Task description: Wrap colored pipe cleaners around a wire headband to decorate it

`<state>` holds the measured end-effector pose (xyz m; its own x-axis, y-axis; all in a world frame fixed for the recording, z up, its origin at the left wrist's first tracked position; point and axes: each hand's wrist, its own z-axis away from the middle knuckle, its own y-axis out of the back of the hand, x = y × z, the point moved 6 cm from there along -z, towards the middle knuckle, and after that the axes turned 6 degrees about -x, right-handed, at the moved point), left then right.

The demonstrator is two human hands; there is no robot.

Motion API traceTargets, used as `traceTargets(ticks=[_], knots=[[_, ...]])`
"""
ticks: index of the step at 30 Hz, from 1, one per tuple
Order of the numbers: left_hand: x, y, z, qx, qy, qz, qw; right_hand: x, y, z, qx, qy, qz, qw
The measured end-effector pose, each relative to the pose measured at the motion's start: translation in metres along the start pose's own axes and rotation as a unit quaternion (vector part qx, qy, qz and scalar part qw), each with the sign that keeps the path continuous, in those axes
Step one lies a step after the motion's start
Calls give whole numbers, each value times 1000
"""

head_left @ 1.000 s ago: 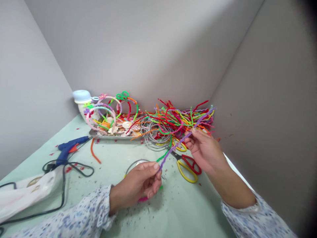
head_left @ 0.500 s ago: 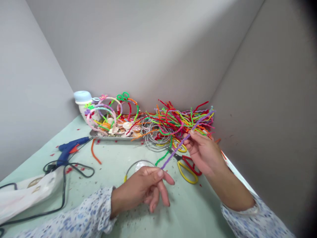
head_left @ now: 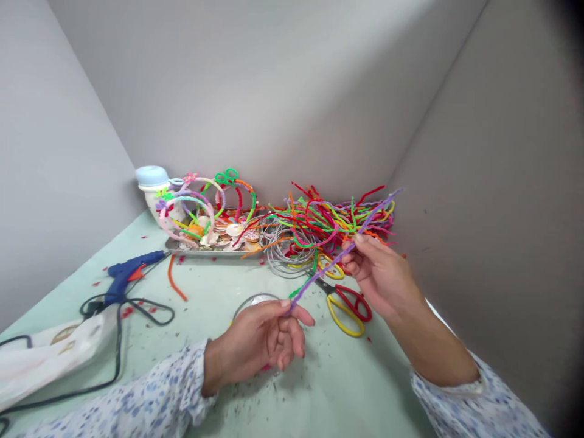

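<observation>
A purple pipe cleaner (head_left: 329, 266) runs slantwise between my two hands. My left hand (head_left: 269, 331) pinches its lower end between thumb and forefinger, the other fingers loosely curled. Further up, my right hand (head_left: 381, 267) grips it between thumb and fingertips, and its far end sticks out past that hand. Under the pipe cleaner lie scissors (head_left: 349, 307) with red and yellow handles and a green pipe cleaner (head_left: 302, 287). Behind my left hand a wire hoop (head_left: 255, 298) lies partly hidden.
A metal tray (head_left: 214, 253) holds shells and pipe-cleaner hoops (head_left: 212, 210), beside a white bottle (head_left: 152, 182). A heap of pipe cleaners (head_left: 328, 216) and wire coils (head_left: 285, 249) lie at the back. A blue glue gun (head_left: 125, 277), its cord, and a plastic bag (head_left: 59, 350) are left.
My left hand has shifted slightly left and up along with the purple pipe cleaner's lower end. My right hand has moved slightly right, and the upper end reaches further up and right.
</observation>
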<state>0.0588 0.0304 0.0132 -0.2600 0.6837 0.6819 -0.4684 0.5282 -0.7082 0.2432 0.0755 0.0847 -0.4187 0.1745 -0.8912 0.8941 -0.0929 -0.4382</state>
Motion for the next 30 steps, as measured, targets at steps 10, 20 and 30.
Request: traceTargets(ticks=[10, 20, 30], knots=[[-5, -10, 4, 1, -15, -73, 997, 4, 0, 2, 48, 15, -19, 999], [0, -19, 6, -85, -7, -32, 996, 21, -11, 4, -54, -68, -13, 996], [-19, -19, 3, -93, 58, -77, 991, 45, -17, 9, -36, -104, -24, 994]])
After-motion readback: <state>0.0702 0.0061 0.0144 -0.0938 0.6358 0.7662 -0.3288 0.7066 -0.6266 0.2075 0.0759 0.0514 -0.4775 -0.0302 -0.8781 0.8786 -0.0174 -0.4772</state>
